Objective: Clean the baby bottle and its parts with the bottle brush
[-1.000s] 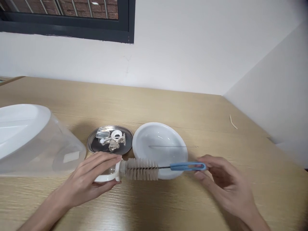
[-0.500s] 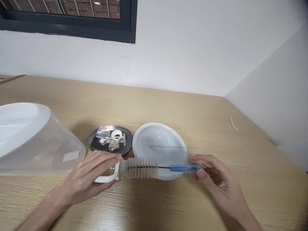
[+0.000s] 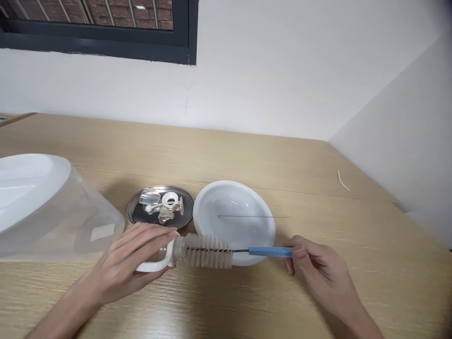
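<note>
Blue handle (image 3: pixel 270 252) has just turned edge-on in the right grip (image 3: pixel 326 278); its loop no longer faces the camera. Reads as a twist of the brush (image 3: pixel 208 251) at the bottle's mouth, more than a push or pull.

Right grip: narrow, thumb and fingers pinching the handle end. Left grip (image 3: pixel 123 266): wrapped around the bottle (image 3: pixel 158 255), which lies sideways, mouth toward the right grip. Brush spans the gap between grips, most of its bristles outside the bottle; can't tell how deep the tip sits.

Bristles pale, stiff-looking, in ringed rows on dark twisted wire. Bottle clear, with ribbed neck and smooth white curved handle. Just beyond the left grip: oval shiny metal tray (image 3: pixel 185 217) with small clear and white plastic parts (image 3: pixel 170 199). Beyond and left of the right grip: glossy white round bowl (image 3: pixel 226 195), thin wire (image 3: pixel 250 216) across its rim. Left of the left grip: cloudy see-through container (image 3: pixel 93 202), white top. Wood-grain counter (image 3: pixel 212 157) under everything.
</note>
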Action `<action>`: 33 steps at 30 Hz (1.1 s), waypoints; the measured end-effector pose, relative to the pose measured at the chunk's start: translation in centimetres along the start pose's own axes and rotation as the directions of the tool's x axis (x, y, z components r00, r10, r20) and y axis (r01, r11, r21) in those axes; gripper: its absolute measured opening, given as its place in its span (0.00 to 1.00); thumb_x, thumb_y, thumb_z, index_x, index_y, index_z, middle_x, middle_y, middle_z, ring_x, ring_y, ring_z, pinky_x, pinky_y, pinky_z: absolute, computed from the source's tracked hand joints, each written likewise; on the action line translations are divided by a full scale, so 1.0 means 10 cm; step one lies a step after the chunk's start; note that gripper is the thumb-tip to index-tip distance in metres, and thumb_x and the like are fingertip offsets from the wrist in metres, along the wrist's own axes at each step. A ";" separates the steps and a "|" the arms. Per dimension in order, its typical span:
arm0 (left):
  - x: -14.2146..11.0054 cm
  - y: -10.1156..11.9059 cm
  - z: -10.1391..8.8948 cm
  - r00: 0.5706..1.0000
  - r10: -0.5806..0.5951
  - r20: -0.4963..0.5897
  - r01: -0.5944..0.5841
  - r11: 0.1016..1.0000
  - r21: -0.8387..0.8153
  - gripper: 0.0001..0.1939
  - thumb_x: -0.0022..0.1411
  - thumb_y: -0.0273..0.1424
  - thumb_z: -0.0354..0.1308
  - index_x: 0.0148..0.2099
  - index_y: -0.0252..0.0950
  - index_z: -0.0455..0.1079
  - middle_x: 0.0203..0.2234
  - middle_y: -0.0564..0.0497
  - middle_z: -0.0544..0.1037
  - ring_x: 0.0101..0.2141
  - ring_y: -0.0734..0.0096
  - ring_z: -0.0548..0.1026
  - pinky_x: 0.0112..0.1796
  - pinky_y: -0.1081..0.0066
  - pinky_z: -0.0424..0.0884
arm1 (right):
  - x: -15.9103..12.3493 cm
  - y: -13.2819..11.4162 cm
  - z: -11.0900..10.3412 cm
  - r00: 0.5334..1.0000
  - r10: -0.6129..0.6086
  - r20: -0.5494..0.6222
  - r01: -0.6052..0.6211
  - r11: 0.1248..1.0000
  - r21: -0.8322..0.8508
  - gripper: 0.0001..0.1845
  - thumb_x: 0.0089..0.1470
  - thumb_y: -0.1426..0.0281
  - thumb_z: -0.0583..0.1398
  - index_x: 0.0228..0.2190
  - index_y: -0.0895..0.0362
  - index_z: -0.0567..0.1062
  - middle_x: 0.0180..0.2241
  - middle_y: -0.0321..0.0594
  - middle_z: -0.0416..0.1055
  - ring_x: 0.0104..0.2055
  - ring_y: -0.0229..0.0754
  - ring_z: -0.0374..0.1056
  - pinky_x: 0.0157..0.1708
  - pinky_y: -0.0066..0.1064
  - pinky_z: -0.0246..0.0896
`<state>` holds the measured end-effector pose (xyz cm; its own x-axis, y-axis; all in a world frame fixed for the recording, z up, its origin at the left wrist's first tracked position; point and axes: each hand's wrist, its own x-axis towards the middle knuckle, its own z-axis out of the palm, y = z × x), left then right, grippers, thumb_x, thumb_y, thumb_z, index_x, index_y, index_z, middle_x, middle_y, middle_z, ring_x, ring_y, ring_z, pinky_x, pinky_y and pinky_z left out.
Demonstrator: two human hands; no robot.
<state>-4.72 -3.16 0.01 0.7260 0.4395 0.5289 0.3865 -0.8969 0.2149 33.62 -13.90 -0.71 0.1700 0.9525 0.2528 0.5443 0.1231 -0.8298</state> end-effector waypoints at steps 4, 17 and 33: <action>0.01 -0.02 0.01 1.000 -0.005 -0.008 0.005 1.000 0.020 0.27 0.65 0.27 0.67 0.64 0.34 0.68 0.50 0.42 0.81 0.50 0.61 0.80 0.50 0.64 0.76 | 0.02 0.05 0.01 0.996 -0.089 -0.030 0.091 0.993 0.069 0.12 0.62 0.59 0.63 0.44 0.52 0.77 0.28 0.37 0.76 0.27 0.38 0.71 0.26 0.26 0.69; 0.00 0.00 0.01 1.000 -0.013 0.017 0.014 0.999 -0.047 0.27 0.64 0.26 0.67 0.64 0.32 0.67 0.52 0.40 0.80 0.52 0.61 0.78 0.51 0.65 0.75 | -0.02 0.02 -0.01 0.995 0.013 -0.101 -0.003 0.996 0.093 0.14 0.61 0.55 0.64 0.33 0.52 0.80 0.21 0.37 0.74 0.20 0.39 0.68 0.20 0.29 0.64; 0.00 -0.01 0.01 0.997 -0.065 0.049 0.066 0.998 -0.008 0.26 0.66 0.31 0.66 0.63 0.33 0.67 0.49 0.42 0.81 0.49 0.62 0.80 0.51 0.65 0.76 | 0.04 0.01 0.01 0.997 -0.066 -0.049 0.071 0.989 0.127 0.14 0.63 0.65 0.63 0.50 0.48 0.75 0.24 0.32 0.70 0.24 0.36 0.68 0.22 0.24 0.64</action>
<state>-4.66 -3.06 -0.09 0.7262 0.4990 0.4729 0.4289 -0.8664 0.2558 33.64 -13.47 -0.75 0.1736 0.9276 0.3307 0.4462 0.2253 -0.8661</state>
